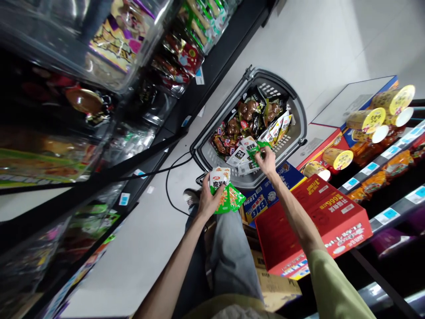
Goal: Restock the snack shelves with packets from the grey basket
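Observation:
My left hand [210, 197] is closed around green-and-white snack packets [220, 179], held in front of the basket's near end and above my leg. At the basket's near right side, my right hand [266, 160] pinches another green-and-white snack packet [251, 148] just over the contents. The grey shopping basket [300, 117] stands on the floor. Inside it are dark bags of brown snacks [249, 110], several white-and-yellow packets [277, 130] along the right, and white-and-black packets [239, 156] beneath my right hand.
Shelves of packaged snacks [189, 53] line the left. On the right are a red carton [312, 221], a blue box [272, 190], yellow cups [337, 158] and a shelf with price tags [388, 215]. A black cable [168, 186] hangs left of the basket.

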A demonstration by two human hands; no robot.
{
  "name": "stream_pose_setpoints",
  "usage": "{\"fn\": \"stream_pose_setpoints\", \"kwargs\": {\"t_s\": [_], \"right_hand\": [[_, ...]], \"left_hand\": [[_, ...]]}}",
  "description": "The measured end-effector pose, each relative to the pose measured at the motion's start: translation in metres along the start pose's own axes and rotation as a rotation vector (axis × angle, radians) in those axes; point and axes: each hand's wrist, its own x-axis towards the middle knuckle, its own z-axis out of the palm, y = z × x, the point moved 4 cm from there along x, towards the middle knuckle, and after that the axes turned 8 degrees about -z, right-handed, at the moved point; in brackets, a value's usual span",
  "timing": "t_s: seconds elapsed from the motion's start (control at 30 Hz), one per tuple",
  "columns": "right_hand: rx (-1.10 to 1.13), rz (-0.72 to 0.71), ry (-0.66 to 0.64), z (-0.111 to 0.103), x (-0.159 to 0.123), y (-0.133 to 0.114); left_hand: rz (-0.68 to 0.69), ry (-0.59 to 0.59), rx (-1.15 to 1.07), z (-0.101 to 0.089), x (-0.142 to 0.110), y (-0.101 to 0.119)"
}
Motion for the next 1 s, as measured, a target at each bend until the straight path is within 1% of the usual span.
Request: {"fn": "stream_pose_setpoints", "kwargs": {"t_s": [0.1,0.17,0.27,0.33,0.37,0.43,0.53,0.6,0.63,0.67,0.7,0.73,0.8,0.83,0.87,0.93,1.0], "right_hand": [[0.222,0.191,0.222,-0.003,-0.028,-0.007],[0.312,0.265,0.337,-0.003,-0.044,-0.012],[0.433,0.314,0.443,-0.001,-0.067,-0.025],[0.508,0.334,0.454,0.001,-0.082,-0.040],[0.539,0.328,0.429,0.003,-0.090,-0.050],[0.578,0.274,0.314,0.007,-0.104,-0.072],[0.617,0.137,0.038,0.012,-0.115,-0.102],[0.681,0.081,-0.142,0.017,-0.113,-0.109],[0.743,0.093,-0.203,0.020,-0.109,-0.106],[0.820,0.139,-0.222,0.024,-0.101,-0.099],[0.904,0.222,-0.188,0.028,-0.091,-0.088],[0.994,0.333,-0.113,0.032,-0.078,-0.073],[1.146,0.597,0.152,0.041,-0.050,-0.039],[1.226,0.719,0.263,0.046,-0.036,-0.023],[1.295,0.810,0.358,0.052,-0.021,-0.010],[1.353,0.869,0.449,0.060,0.008,0.010],[1.369,0.878,0.501,0.066,0.031,0.022]], "left_hand": [[0.063,-0.027,-0.009,-0.001,0.002,0.007],[0.110,-0.038,-0.010,-0.002,0.005,0.012],[0.162,-0.126,0.012,0.000,0.012,0.020],[0.168,-0.173,0.019,0.001,0.018,0.026],[0.160,-0.183,0.004,0.001,0.021,0.029],[0.119,-0.201,-0.059,0.001,0.025,0.036],[0.036,-0.215,-0.067,0.001,0.023,0.046],[0.021,-0.176,-0.001,0.001,0.019,0.051],[0.029,-0.149,0.031,0.000,0.017,0.054],[0.043,-0.123,0.050,-0.001,0.015,0.056],[0.060,-0.104,0.059,-0.001,0.013,0.057],[0.074,-0.088,0.060,-0.001,0.012,0.057],[0.073,-0.073,0.050,-0.001,0.013,0.054],[0.060,-0.072,0.042,0.000,0.015,0.051],[0.046,-0.071,0.039,0.000,0.016,0.047],[0.028,-0.065,0.045,0.001,0.019,0.040],[0.017,-0.063,0.058,0.001,0.020,0.034]]}}
